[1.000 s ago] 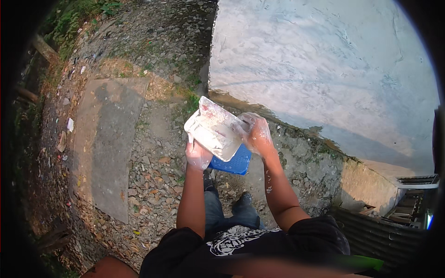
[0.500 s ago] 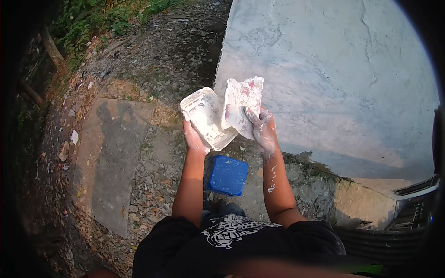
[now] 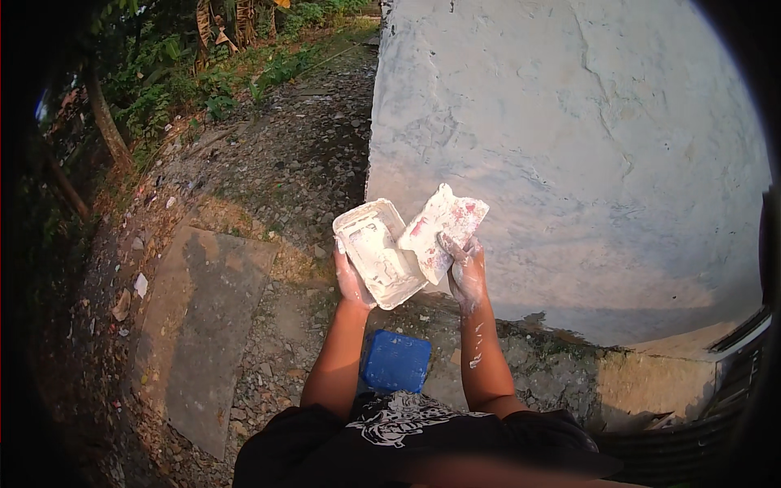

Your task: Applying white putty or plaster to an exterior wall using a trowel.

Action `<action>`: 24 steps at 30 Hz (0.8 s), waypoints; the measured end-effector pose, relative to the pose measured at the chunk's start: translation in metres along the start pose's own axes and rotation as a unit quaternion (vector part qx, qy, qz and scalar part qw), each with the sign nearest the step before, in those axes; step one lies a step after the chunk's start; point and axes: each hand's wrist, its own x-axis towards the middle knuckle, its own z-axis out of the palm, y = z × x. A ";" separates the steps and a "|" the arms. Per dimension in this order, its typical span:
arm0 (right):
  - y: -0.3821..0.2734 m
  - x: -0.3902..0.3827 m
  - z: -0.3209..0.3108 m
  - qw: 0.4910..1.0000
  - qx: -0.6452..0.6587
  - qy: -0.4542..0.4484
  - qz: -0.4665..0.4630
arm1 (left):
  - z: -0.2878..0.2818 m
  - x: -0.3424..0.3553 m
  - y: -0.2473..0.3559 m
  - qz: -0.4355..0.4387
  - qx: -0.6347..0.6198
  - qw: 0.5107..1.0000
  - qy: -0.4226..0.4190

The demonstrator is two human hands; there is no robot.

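Observation:
My left hand (image 3: 351, 281) grips the side of a white rectangular container (image 3: 370, 244), its inside smeared with creamy white paste. In my right hand (image 3: 467, 276), whitened by the paste, is a flat, ragged-edged white piece (image 3: 433, 224) with pinkish patches, pinched beneath my thumb. This piece meets or overlaps the container's right rim. Below both hands a blue square plastic object (image 3: 397, 362) sits on the ground near my body.
A pale, rough-plastered wall (image 3: 586, 163) fills the right side. A grey slab (image 3: 203, 333) lies on stony ground (image 3: 293, 163) at the left, with plants (image 3: 228, 57) and a leaning trunk (image 3: 110, 126) behind. Dark corrugated sheeting (image 3: 675, 443) is at lower right.
The flat piece has moved from over the container to its right and changed angle. The view has tilted upward, so the ground, slab and blue object appear lower.

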 end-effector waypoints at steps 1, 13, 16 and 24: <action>0.003 0.006 -0.004 1.000 0.003 0.003 -0.016 | 0.000 0.007 0.001 -0.002 -0.003 1.000 -0.003; -0.032 0.124 0.043 0.963 0.029 0.133 -0.231 | 0.004 0.144 0.046 -0.028 -0.017 0.998 -0.061; -0.077 0.175 0.085 0.918 -0.228 0.217 -0.241 | 0.024 0.192 0.064 -0.045 -0.028 0.994 -0.096; -0.152 0.305 0.155 0.436 -0.646 0.251 -0.574 | 0.054 0.259 0.101 -0.026 0.000 0.992 -0.123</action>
